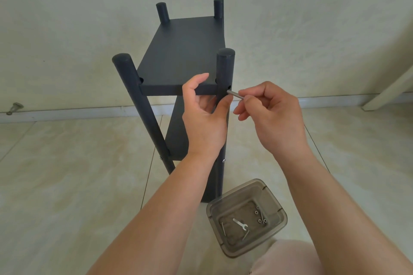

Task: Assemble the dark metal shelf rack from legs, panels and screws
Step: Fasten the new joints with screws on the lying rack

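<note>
Right hand [271,116] pinches a screw [234,94], tip at the hole in the near right leg [224,73]; left hand [204,114] grasps that leg and the top panel [183,51]. Keep screw square to the hole, panel steady, start by fingers.

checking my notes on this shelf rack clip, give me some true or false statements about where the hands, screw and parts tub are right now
1. The right hand pinches a screw at a hole in the near right leg. True.
2. The left hand rests flat on the floor. False: it grips the front edge of the top panel beside that leg.
3. The clear tub holds a small wrench and loose screws. True.
4. The tub sits on the top panel. False: it is on the floor by the rack's base.
5. Only two legs are fitted. False: four legs stand up around the top panel.
</note>
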